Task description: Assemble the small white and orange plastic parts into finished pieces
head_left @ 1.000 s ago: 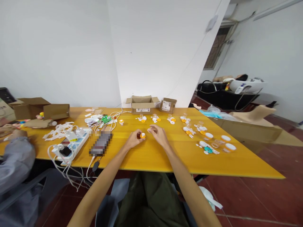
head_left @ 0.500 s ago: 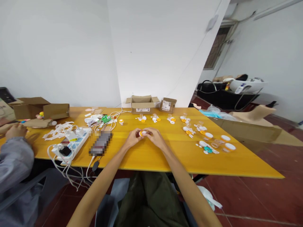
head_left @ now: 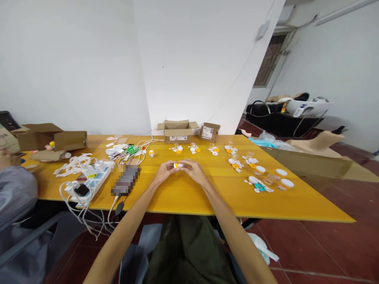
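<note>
My left hand (head_left: 164, 172) and my right hand (head_left: 194, 171) meet over the middle of the yellow table (head_left: 189, 193). Both pinch a small orange and white part (head_left: 177, 166) held between their fingertips, just above the tabletop. The fingers of each hand are curled in around it, and what else they hold is too small to make out. Beyond them lie several small groups of orange and white caps with clear little jars (head_left: 194, 148).
A power strip (head_left: 91, 179) with white cables and a phone (head_left: 126, 179) lie to the left. Two cardboard boxes (head_left: 177, 130) stand at the far edge. More caps and a teal ring (head_left: 260, 186) sit at the right. Another person's grey sleeve (head_left: 14, 193) is at far left.
My hands, apart a second ago with the left holding the orange part, have come together on it. The other person's hand at far left has drawn back from the table.
</note>
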`<state>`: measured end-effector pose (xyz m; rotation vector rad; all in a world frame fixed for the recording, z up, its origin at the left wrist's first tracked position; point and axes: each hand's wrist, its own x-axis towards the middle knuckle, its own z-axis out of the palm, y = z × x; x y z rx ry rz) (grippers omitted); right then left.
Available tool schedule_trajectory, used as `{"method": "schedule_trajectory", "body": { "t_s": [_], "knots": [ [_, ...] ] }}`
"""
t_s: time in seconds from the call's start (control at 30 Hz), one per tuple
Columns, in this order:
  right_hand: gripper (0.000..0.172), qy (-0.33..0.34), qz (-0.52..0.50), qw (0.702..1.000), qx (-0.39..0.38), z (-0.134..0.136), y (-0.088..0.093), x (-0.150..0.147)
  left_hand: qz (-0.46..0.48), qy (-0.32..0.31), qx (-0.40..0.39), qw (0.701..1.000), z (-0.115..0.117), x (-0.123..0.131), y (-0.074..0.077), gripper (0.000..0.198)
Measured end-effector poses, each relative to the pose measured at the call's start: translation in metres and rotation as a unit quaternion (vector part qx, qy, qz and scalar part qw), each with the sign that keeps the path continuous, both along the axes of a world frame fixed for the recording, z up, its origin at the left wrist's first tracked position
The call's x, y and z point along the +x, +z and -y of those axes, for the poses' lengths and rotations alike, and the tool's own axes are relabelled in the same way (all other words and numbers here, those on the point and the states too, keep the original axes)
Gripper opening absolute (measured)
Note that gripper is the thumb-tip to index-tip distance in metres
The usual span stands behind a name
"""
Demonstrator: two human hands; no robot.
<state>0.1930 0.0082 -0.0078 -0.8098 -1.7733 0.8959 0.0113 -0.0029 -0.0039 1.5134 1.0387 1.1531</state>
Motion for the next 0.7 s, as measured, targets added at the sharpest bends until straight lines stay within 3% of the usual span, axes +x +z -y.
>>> {"method": "schedule_trajectory", "body": {
  "t_s": [0.4,0.7],
  "knots": [
    [0.019,-0.015,0.003,1.000,-0.012,0.0021,0.0032,-0.0002,-0.014,-0.017,-0.008,1.000,0.0051,0.0003,0.0085,0.041],
    [0.019,-0.025,0.032,0.999,0.007,0.0055,0.0052,-0.0001,-0.007,-0.026,-0.014,1.000,0.0030,-0.0010,0.0049,0.041]
  ]
}}
